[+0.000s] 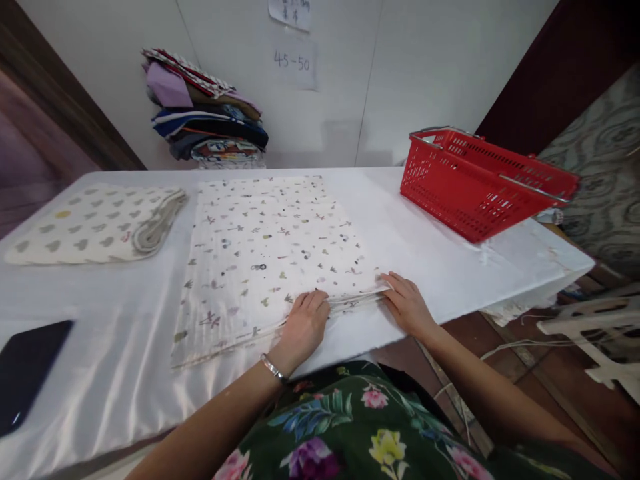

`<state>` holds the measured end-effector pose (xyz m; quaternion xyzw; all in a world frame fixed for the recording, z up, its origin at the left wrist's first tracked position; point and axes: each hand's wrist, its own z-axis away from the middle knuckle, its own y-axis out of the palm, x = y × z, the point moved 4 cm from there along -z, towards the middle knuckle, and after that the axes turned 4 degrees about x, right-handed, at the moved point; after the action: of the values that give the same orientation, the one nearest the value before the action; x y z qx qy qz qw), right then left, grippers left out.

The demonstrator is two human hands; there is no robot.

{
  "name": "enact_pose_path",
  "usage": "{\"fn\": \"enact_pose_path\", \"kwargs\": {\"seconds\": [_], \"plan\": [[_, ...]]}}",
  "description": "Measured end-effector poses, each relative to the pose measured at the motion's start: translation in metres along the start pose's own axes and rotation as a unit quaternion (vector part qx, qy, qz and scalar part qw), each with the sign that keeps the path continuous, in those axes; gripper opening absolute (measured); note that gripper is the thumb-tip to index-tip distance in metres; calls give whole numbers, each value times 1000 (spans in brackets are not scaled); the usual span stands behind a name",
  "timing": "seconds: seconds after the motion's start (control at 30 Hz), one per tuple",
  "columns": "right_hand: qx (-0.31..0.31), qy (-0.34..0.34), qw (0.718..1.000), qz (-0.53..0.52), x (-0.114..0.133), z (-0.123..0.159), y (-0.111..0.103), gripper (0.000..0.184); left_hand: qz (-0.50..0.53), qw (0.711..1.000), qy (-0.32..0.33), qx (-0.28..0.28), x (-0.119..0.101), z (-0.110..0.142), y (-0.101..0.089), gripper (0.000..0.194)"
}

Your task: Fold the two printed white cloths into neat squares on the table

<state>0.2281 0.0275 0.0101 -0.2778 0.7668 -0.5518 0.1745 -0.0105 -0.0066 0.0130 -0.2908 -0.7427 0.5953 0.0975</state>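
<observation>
A white cloth (280,233) with small printed plants and figures lies flat in folded layers on the table, its near edge towards me. My left hand (305,323) is closed over the middle of that near edge, fingers on top and curled round the layers. At the near right corner my right hand (406,303) pinches the cloth's edge between thumb and fingers. Between the two hands the stacked layers show slightly parted. The left thumb is hidden under the hand.
The white-covered table (385,213) bears a folded cream blanket (95,223) at left, a dark phone (30,373) near left and a red basket (465,180) at back right. Folded clothes (210,113) are piled against the wall. A pale plastic stool (595,333) stands at right.
</observation>
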Motion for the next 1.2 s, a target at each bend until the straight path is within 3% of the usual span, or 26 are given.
{"fn": "enact_pose_path", "kwargs": {"seconds": [0.1,0.27,0.43,0.53,0.67,0.77,0.93,1.2], "plan": [[-1,38,999,26,0,-1,1,20,4,1000,6,8,-2,0,-4,13],[-7,36,999,26,2,1,3,19,59,995,37,68,1,-7,-23,14],[-29,7,999,19,3,3,5,18,57,997,33,45,16,-50,-37,23],[-42,-2,999,23,4,3,6,19,32,997,67,36,15,-93,-25,30],[-55,-1,998,28,4,4,9,18,17,992,82,91,10,-144,14,46],[-58,-9,998,18,1,7,12,18,33,989,57,131,15,-168,41,64],[-86,-17,996,-3,-8,17,14,15,69,986,0,153,33,-177,62,76],[-122,-29,991,-41,-19,31,22,34,82,985,-5,150,34,-177,63,82]]}}
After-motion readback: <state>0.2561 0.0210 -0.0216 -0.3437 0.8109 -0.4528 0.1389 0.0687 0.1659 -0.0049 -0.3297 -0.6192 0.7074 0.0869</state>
